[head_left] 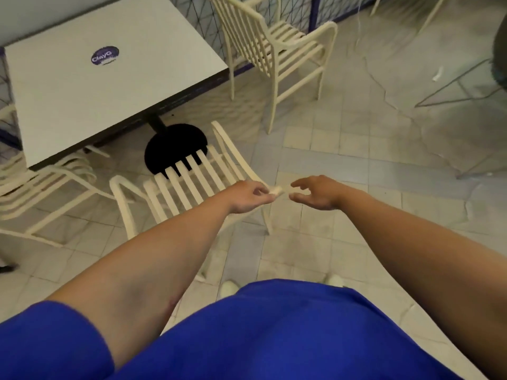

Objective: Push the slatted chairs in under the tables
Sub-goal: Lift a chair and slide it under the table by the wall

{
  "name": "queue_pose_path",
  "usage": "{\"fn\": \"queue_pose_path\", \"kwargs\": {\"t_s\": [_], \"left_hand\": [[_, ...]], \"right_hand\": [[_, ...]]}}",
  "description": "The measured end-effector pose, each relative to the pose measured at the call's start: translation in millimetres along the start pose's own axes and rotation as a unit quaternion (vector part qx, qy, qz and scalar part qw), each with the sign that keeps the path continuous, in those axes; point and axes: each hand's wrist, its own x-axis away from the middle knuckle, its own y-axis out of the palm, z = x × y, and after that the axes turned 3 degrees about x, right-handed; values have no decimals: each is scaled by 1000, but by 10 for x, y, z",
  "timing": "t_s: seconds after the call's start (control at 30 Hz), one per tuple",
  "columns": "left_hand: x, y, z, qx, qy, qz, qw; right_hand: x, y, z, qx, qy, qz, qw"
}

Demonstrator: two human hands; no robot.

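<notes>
Awkwardly, the left hand pinched the slatted chair by one corner while the right hand hung open and empty, so a lopsided push might have skewed it against the table.

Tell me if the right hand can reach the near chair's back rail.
Probably yes: the right hand is open just beside the back rail, with nothing between them, though the left hand grips that same corner.

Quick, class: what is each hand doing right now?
Left hand: pinching the slatted chair's back rail.
Right hand: open, holding nothing.
</notes>
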Motion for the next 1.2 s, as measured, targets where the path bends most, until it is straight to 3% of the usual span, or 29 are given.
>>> {"fn": "queue_pose_path", "kwargs": {"t_s": [0.13, 0.37, 0.7, 1.03, 1.2], "left_hand": [[-342, 354, 760, -82, -5, -4, 997], [-858, 818, 1670, -71, 1, -33, 997], [-1539, 795, 1972, -24, -30, -60, 997], [-2807, -235, 1949, 30, -47, -42, 998], [-3287, -949, 1911, 49, -61, 7, 997]], "right_hand": [[354, -37, 880, -44, 33, -13, 998], [749, -300, 1985, -59, 59, -36, 996], [393, -788, 2760, -42, 65, -61, 995], [-1018, -1869, 3147, -26, 53, -78, 995], [-1652, -2424, 3077, -26, 33, -84, 996]]}}
